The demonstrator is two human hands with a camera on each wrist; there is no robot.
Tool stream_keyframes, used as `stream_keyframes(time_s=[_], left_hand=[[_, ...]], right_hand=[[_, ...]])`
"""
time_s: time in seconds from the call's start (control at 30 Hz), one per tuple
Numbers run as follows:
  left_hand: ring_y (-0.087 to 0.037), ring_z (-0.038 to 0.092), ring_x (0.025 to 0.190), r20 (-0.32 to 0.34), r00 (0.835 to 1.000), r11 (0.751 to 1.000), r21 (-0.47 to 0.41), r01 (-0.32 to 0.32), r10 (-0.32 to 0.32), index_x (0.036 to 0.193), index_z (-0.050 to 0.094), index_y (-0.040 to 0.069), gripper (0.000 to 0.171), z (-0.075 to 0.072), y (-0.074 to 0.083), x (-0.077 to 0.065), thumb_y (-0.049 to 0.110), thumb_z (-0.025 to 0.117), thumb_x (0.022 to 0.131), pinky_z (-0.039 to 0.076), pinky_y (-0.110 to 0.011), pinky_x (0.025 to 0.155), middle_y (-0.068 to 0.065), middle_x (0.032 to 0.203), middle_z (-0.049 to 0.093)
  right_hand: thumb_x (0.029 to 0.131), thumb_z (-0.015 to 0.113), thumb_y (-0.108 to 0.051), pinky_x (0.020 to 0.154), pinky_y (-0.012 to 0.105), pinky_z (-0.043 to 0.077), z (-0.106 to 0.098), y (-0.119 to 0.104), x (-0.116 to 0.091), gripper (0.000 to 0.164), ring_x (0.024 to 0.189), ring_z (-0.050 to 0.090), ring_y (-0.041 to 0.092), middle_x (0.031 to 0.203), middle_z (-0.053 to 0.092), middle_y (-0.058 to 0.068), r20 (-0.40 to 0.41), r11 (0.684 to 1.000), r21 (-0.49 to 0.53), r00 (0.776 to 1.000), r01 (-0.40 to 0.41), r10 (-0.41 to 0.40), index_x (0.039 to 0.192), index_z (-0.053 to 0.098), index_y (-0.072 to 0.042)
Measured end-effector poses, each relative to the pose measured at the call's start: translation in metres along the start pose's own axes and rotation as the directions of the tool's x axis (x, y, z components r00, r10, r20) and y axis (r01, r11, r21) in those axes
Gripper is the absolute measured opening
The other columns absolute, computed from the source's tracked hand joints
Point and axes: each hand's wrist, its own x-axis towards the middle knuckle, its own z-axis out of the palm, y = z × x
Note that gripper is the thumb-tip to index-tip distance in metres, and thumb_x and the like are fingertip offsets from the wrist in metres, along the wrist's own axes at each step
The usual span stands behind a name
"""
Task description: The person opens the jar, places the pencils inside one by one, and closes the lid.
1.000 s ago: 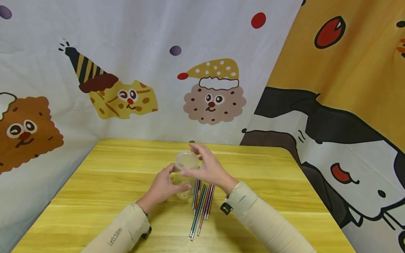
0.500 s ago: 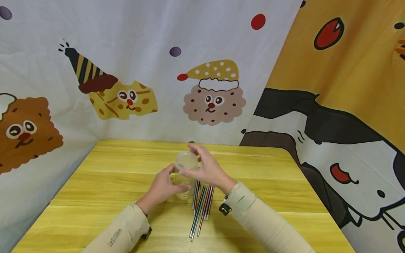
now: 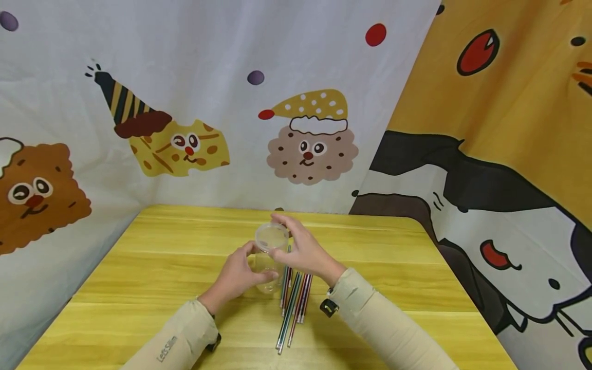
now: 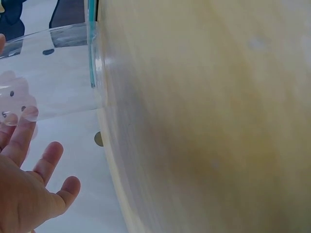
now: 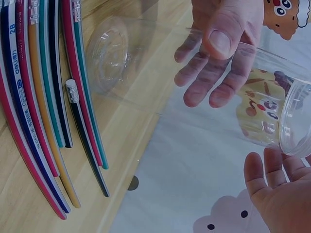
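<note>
A clear plastic jar (image 3: 269, 263) stands upright between both hands near the middle of the table. My left hand (image 3: 237, 273) grips the jar's body, with the thumb on the near side and fingers behind; through the clear wall these fingers (image 5: 206, 80) show in the right wrist view. My right hand (image 3: 309, 253) holds the jar's ringed, translucent lid (image 3: 272, 236), thumb in front and fingertips at the far edge. In the left wrist view the little finger (image 4: 69, 188) sits apart from the jar. Whether the jar's base touches the table cannot be told.
Several striped pencils (image 3: 295, 303) with metal-capped ends lie in a loose bundle right beside the jar, partly under my right hand. The wooden table (image 3: 152, 267) ends at a printed cloth (image 3: 208, 92) hanging behind it.
My right thumb has slid slightly right along the lid, while its fingertips have moved a little left round the far edge. The left hand keeps its grip; the pencils lie unchanged.
</note>
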Motion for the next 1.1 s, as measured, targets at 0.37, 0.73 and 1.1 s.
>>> stream_keyframes(time_s=[0.37,0.73,1.1], left_hand=[[-0.029,0.057,0.141,0.008,1.0,1.0,-0.011,-0.022,0.022,0.14,0.061,0.022,0.072,-0.0015,-0.0003,-0.0021,0.038,0.097,0.079,0.042,-0.066,0.119,-0.001,0.139,0.068],[-0.031,0.057,0.142,0.007,1.0,1.0,-0.003,-0.026,0.026,0.143,0.06,0.02,0.076,-0.001,-0.0013,-0.001,0.044,0.096,0.08,0.04,-0.069,0.119,-0.002,0.139,0.069],[-0.031,0.058,0.14,-0.001,1.0,1.0,0.008,-0.022,0.022,0.144,0.06,0.017,0.077,-0.0004,-0.0002,-0.0005,0.038,0.097,0.08,0.041,-0.068,0.119,-0.004,0.138,0.069]], right_hand=[[0.089,0.084,-0.042,0.111,0.052,0.052,-0.0015,-0.0024,0.0004,0.096,0.133,0.055,0.025,0.159,0.05,0.01,-0.023,1.0,-0.003,0.999,-0.024,0.024,0.167,0.034,-0.02],[0.088,0.087,-0.042,0.108,0.052,0.053,0.0,0.0005,0.003,0.095,0.125,0.059,0.021,0.14,0.061,0.004,-0.063,1.0,-0.022,0.998,-0.013,0.012,0.165,0.038,-0.016],[0.093,0.076,-0.033,0.106,0.042,0.052,-0.0012,0.0006,0.0004,0.088,0.123,0.06,0.018,0.155,0.055,0.003,-0.007,1.0,-0.008,1.0,0.017,-0.018,0.168,0.033,-0.021]])
